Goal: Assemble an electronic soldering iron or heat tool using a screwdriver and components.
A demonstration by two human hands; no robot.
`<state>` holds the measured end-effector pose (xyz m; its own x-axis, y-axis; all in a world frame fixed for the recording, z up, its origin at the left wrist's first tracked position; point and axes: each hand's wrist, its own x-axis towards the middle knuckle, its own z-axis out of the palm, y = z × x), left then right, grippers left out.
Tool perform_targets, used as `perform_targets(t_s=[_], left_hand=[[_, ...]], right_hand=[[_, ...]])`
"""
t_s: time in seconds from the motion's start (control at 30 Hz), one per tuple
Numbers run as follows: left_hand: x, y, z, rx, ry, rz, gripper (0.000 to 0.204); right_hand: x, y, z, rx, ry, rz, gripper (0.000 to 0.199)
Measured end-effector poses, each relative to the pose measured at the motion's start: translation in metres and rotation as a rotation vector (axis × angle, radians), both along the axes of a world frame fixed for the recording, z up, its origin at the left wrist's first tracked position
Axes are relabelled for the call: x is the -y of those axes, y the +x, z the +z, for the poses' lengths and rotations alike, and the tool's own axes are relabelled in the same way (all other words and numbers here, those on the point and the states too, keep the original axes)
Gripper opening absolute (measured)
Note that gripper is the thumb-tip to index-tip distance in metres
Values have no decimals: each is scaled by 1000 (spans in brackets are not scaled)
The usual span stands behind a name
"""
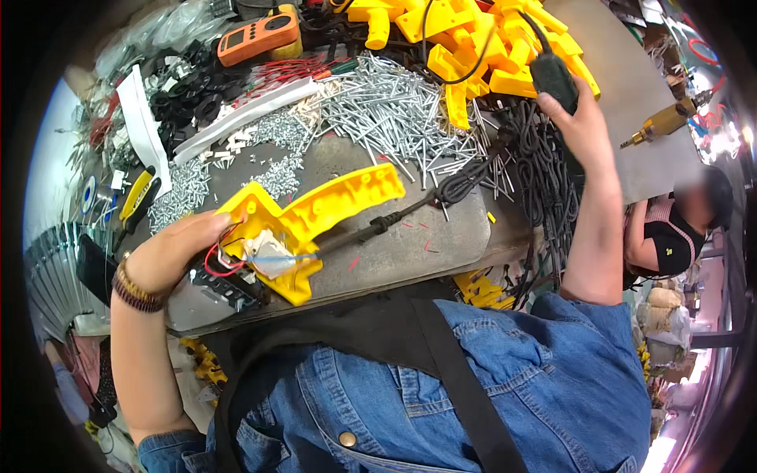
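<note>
Head view, looking down over a denim shirt and black apron strap at a cluttered grey tabletop (pixel 441 236). At about eight o'clock, the left hand (pixel 169 252) is closed around a yellow plastic housing (pixel 315 217), a pistol-shaped half shell lying open side up, its long part pointing toward two o'clock. Red wires (pixel 219 256) and a pale inner part (pixel 268 251) show inside it. A black cord (pixel 426 201) runs out of the shell toward one o'clock. There the right hand (pixel 579 126) is raised, gripping a black plug (pixel 552 79). At twelve o'clock lie a heap of silver screws (pixel 394 110), more yellow shells (pixel 473 35) and an orange meter (pixel 259 35).
</note>
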<state>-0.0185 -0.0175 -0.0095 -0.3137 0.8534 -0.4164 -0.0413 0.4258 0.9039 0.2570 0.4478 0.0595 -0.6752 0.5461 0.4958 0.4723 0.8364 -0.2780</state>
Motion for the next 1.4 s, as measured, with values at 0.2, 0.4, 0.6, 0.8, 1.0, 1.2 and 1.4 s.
perform_targets(t_s=[0.2,0.4,0.6,0.8,1.0,1.2,1.4], left_hand=[[-15,6,-22,-162,-40,-87,33],[-29,48,-18,-602,-7,132,25],[-30,40,-18,-533,-62,51,25],[-32,40,-23,-517,-7,88,20],[-28,40,-28,-672,-42,97,19],[0,60,-31,-958,388,405,31],[23,121,-42,-1253,283,310,48]], right_hand=[[117,-18,-62,207,66,596,39],[122,-37,-98,250,78,838,17],[141,-73,-70,94,-415,1026,29],[213,-144,-64,563,-665,935,46],[227,-161,-77,627,-645,957,45],[231,-152,-71,588,-496,917,45],[240,-149,-73,307,-316,1435,65]])
